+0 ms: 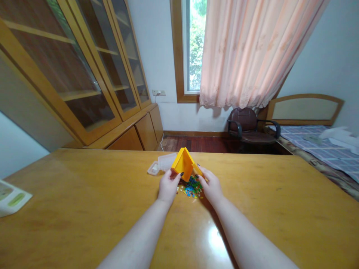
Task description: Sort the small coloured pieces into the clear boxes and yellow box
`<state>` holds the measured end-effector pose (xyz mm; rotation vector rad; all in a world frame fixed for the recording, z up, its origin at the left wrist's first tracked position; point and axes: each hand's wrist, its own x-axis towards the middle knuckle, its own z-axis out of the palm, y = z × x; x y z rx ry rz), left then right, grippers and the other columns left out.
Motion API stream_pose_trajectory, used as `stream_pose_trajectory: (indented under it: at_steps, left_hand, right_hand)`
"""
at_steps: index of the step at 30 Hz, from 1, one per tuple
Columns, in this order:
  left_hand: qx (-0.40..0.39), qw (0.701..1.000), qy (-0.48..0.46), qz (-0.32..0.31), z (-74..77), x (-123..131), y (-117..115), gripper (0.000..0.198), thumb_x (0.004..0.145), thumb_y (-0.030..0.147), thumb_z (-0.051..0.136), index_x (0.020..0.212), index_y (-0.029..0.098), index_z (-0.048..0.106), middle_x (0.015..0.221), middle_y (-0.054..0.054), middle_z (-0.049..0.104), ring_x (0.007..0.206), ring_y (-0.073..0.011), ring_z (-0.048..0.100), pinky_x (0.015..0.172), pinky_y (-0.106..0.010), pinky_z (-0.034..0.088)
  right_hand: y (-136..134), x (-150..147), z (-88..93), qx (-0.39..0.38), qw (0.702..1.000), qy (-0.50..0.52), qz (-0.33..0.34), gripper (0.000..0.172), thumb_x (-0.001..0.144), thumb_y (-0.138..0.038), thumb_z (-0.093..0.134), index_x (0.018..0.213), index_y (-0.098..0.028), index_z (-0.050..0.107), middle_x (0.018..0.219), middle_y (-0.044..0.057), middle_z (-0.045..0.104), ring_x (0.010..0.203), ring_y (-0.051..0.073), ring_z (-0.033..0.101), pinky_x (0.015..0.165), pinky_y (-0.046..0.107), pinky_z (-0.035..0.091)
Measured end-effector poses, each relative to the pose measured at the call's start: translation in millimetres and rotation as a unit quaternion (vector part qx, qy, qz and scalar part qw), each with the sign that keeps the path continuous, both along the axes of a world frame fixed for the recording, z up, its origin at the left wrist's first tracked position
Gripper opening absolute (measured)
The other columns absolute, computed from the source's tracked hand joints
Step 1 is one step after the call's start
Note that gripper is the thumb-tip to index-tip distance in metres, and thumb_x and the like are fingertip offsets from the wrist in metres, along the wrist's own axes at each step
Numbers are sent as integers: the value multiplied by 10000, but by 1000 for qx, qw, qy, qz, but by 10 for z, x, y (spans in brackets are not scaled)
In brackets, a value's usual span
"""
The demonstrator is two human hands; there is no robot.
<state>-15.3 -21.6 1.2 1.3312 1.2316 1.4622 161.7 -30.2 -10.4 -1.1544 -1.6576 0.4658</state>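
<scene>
Both hands hold up a yellow angular object with flat panels (pixel 181 164), like a small open box or frame, tilted with a corner upward. My left hand (pixel 167 185) is closed on its lower left side, thumb on the front. At its right edge, my right hand (pixel 209 184) pinches a narrow yellow strip (pixel 197 170); whether the strip is joined to the object I cannot tell. Just below lies a pile of tiny coloured pieces (pixel 192 186), blue, green, yellow and white, partly hidden by the object and my fingers.
Behind my left hand, a clear plastic container (pixel 166 161) and a smaller clear tray or lid (pixel 153 168) rest on the wooden table (pixel 92 201). A white and green item (pixel 15 198) sits at the left edge. Past the table stand a cabinet (pixel 131 132) and an armchair (pixel 246 127).
</scene>
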Motion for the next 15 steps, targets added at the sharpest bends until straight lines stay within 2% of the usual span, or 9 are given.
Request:
stream_pose_trajectory:
  at_steps: [5,8,11,15]
  left_hand:
    - [2,999,23,-39,-68,16,-12,390,701,315,643,1037,141,551,1020,-108,662,922,-215,631,828,-376,504]
    - [23,995,0,-95,-69,49,-75,530,626,271,707,1104,146,517,1118,-131,621,994,-236,606,884,-400,480]
    - [22,990,-7,-138,-54,60,-138,559,623,289,710,1124,134,515,1159,-158,594,1027,-260,590,904,-430,470]
    - [17,991,-2,-136,-86,29,-130,602,625,311,710,1159,136,495,1189,-164,573,1056,-269,574,922,-446,459]
  right_hand:
    - [-29,7,11,11,999,-33,11,368,857,-323,455,1211,-259,532,1211,55,571,1125,210,524,981,416,401]
    - [-34,4,10,31,996,-62,54,361,850,-331,482,1202,-270,540,1198,55,580,1126,205,521,987,409,396]
    - [-38,-11,21,38,992,-78,95,368,851,-332,488,1213,-280,526,1208,53,573,1130,198,514,982,401,401]
    - [-77,-52,76,25,987,-104,122,379,857,-297,468,1235,-290,500,1246,49,543,1153,193,495,983,399,398]
